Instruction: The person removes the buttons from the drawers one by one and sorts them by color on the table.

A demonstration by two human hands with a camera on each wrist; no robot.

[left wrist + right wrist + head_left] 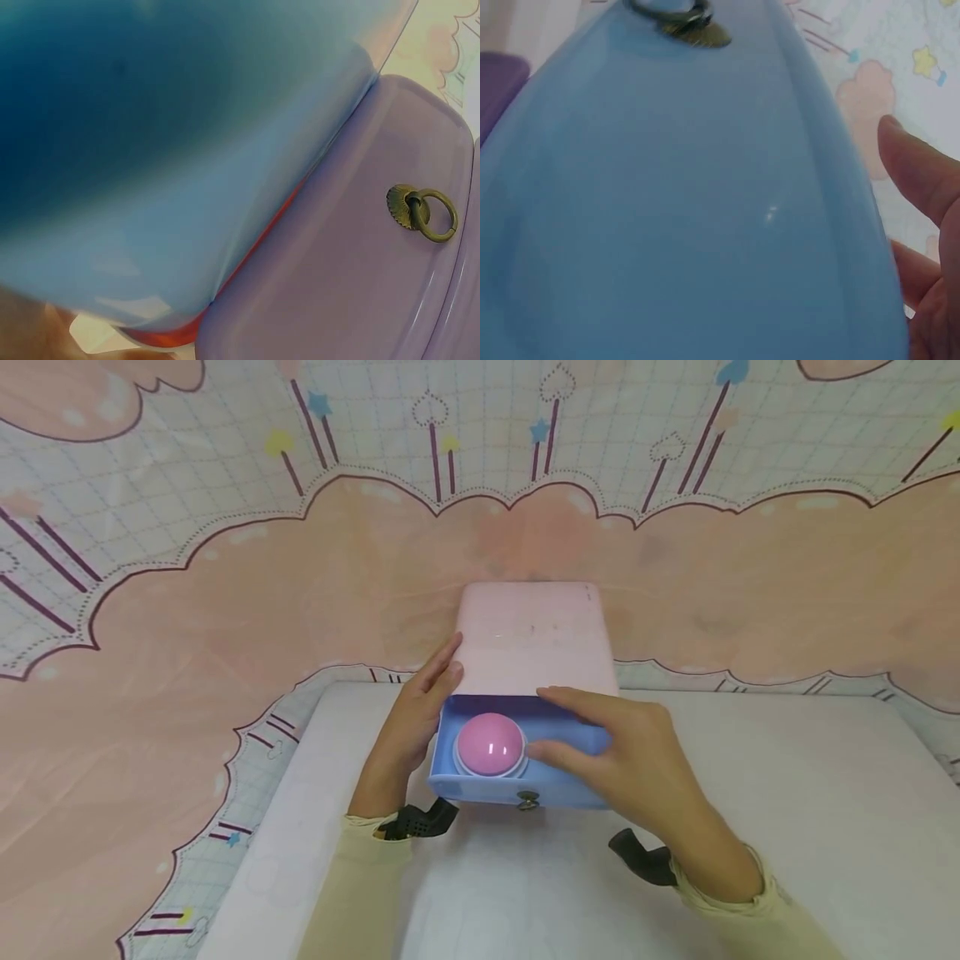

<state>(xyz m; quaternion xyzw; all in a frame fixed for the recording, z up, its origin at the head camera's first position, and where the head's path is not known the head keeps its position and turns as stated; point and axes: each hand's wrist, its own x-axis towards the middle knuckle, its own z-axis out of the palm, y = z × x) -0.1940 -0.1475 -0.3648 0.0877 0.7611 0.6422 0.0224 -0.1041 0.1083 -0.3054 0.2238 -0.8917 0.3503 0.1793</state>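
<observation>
A small chest with a pale pink top [534, 635] stands in the middle, and its blue drawer [480, 789] is pulled out towards me. Inside the drawer, on the left, sits a round thing with a shiny pink dome [491, 743] and a white rim. My left hand [408, 718] rests along the chest's left side, fingers straight. Over the right part of the drawer is my right hand [630, 739], thumb and forefinger spread apart. Its thumb tip is right at the pink dome's edge, and its forefinger tip lies by the top's front edge.
A brass ring pull [528, 800] hangs on the blue drawer's front. Below that drawer, the left wrist view shows a purple drawer front [330, 247] with its own ring pull [424, 212]. The white table [795, 793] meets a patterned cloth [720, 585] behind.
</observation>
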